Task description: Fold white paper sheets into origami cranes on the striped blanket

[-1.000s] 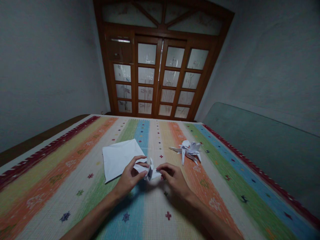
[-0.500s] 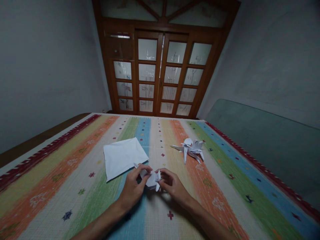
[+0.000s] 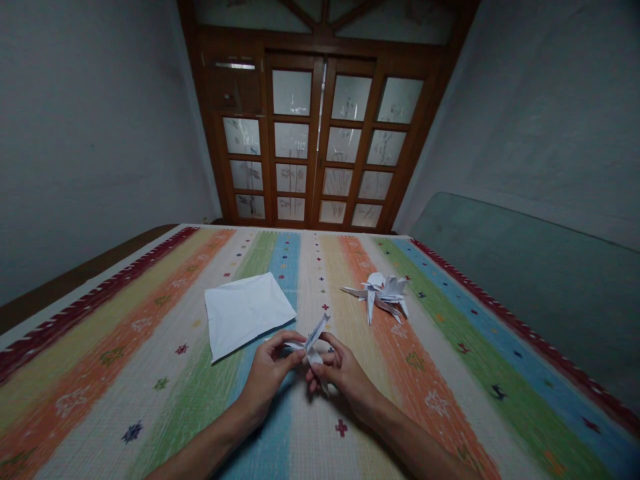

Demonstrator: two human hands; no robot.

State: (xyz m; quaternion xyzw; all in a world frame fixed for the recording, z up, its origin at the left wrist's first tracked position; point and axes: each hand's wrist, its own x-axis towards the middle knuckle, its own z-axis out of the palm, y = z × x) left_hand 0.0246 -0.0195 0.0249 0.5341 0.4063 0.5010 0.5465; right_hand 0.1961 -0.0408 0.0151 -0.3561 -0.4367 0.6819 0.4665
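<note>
White folded paper (image 3: pixel 315 339) stood pinched between the left hand (image 3: pixel 270 377) and right hand (image 3: pixel 341 378), both grips clamped on it.

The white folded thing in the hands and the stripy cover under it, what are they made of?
The white folded piece looks like thin, matte paper: its creases are sharp and its tips stay pointed. The striped cover seems to be woven cloth, perhaps cotton, with a dull finish and fine ribbed lines running across it, though the exact fibre can't be told from here.
</note>
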